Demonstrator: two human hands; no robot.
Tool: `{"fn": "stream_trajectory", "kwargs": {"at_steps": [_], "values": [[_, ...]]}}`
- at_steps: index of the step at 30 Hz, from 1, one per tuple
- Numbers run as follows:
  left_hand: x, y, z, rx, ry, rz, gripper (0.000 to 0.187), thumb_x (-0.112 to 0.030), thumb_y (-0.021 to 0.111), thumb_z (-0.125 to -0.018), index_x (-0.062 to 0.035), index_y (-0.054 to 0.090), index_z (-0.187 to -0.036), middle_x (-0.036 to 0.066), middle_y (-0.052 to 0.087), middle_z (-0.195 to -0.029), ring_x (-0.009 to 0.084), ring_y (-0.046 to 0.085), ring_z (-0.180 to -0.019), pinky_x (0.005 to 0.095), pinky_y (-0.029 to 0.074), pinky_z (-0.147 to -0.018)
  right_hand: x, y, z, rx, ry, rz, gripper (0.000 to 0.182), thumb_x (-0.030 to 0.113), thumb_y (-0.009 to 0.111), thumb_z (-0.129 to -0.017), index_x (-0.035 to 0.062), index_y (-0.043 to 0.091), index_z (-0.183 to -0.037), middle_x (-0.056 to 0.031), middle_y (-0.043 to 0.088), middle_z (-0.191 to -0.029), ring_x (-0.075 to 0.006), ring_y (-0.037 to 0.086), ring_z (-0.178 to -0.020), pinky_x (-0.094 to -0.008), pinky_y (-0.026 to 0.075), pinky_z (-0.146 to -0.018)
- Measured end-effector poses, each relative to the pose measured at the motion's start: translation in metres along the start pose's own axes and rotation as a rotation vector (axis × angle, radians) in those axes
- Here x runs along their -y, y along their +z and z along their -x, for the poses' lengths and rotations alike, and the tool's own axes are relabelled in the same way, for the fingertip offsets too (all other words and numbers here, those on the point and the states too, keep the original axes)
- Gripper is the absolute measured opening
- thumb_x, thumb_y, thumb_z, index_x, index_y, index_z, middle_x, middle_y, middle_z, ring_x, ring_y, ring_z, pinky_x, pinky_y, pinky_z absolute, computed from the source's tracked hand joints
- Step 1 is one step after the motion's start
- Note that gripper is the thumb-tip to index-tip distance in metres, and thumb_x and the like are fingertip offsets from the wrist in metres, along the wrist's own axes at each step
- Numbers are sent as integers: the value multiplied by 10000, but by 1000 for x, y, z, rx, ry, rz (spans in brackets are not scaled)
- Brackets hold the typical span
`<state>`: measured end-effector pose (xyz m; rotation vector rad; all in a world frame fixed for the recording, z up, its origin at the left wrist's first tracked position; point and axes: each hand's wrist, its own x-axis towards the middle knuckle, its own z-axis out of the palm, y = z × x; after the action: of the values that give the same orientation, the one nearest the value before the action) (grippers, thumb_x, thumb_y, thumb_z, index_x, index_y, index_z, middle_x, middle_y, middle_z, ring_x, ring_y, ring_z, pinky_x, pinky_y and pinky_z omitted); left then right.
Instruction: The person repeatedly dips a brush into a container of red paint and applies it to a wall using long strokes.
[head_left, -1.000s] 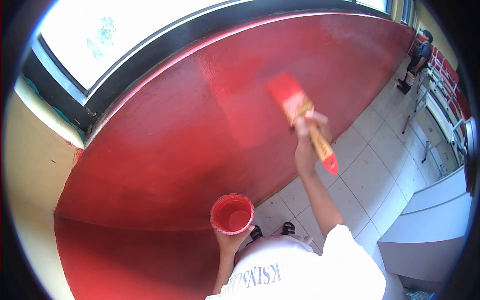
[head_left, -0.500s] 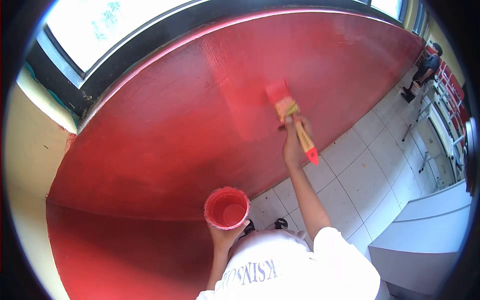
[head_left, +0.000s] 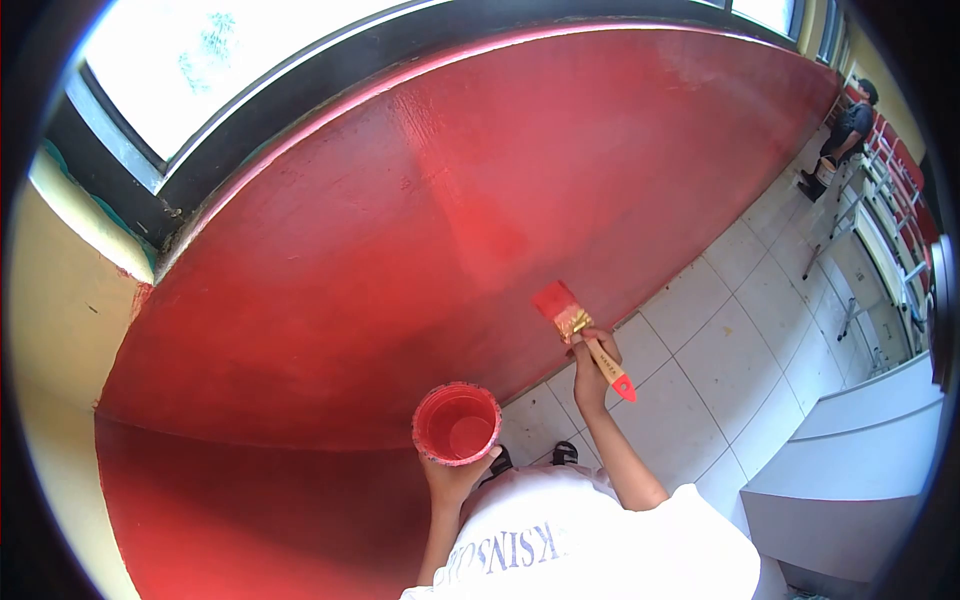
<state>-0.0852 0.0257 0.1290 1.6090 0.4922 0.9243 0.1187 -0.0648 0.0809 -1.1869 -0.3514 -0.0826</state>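
Observation:
My right hand (head_left: 594, 362) is closed round the wooden handle of a wide paintbrush (head_left: 610, 368) with a red tip. The red-coated bristles lie against the lower part of the red wall (head_left: 400, 250), near where it meets the floor. Wet streaks shine higher up on that wall. In my left hand (head_left: 452, 478) is a small tub of red paint (head_left: 430, 420), held from below and tilted so its inside shows. Some paint lies at its bottom, and its rim is smeared.
Above the wall runs a dark window frame (head_left: 290, 95). A cream pillar (head_left: 70, 290) stands at left. White floor tiles (head_left: 690, 350) stretch to the right, toward a grey cabinet (head_left: 860, 450) and stacked desks and chairs (head_left: 885, 215). Another person (head_left: 850, 130) stands at the far right holding a bucket.
My right hand has drawn the paintbrush down the wall toward the floor. My left hand with the paint tub stays almost in place.

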Motion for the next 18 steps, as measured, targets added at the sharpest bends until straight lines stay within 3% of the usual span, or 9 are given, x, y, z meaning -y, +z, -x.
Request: {"fn": "stream_trajectory", "kwargs": {"at_steps": [4,12,14,18], "values": [[3,-2,1,-3,43,-8,741,-194,861,-572,-40,482,-1191,76,613,-1050,189,596,-975,348,486,-846,68,34,-34,72,-244,3,92,21,579,-838,10,528,-914,-74,557,-810,-136,562,-645,-260,485,-562],[23,-19,0,22,65,108,710,-95,837,-595,-4,452,-1185,89,615,-875,167,614,-690,301,511,-580,170,113,-76,143,-504,-285,117,12,586,-830,25,529,-932,-73,557,-808,-133,572,-638,-257,490,-521],[20,-19,0,12,76,121,708,-85,834,-594,-3,452,-1185,91,614,-881,170,614,-695,303,511,-581,185,130,-82,144,-554,-384,130,-8,617,-822,22,549,-928,-56,578,-787,-86,569,-622,-223,500,-513],[1,-21,0,-48,131,45,715,-88,831,-580,-13,463,-1189,98,616,-968,188,618,-818,328,518,-690,199,152,-81,142,-587,-463,140,16,634,-825,28,552,-938,-46,571,-800,-78,568,-630,-216,506,-506]]}}
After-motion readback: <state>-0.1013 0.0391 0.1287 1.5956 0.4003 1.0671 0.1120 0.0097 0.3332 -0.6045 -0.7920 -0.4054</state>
